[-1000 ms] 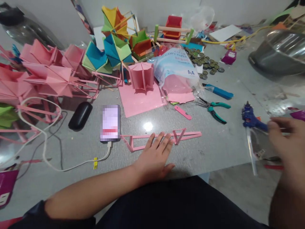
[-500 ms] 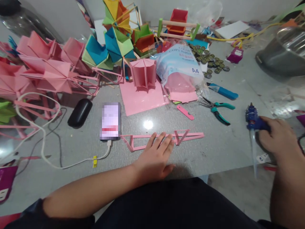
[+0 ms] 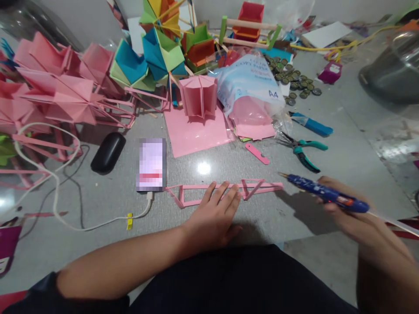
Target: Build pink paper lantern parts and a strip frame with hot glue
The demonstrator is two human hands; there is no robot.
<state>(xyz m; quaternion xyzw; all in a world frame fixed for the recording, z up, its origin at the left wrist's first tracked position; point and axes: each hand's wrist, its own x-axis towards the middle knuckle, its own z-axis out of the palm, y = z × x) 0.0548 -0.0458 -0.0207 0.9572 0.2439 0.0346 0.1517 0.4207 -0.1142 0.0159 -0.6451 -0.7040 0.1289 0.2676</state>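
Left hand [image 3: 214,216] flat and open, fingers pressing on the pink stick frame [image 3: 225,192] lying near the phone [image 3: 151,165], right hand [image 3: 347,213] gripping a blue glue gun [image 3: 324,194], nozzle just right of the frame's end

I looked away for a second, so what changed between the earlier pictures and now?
The right hand took hold of the blue glue gun, lifted it off the table and swung it left, its tip now pointing at the pink stick frame. The left hand stayed flat on that frame.
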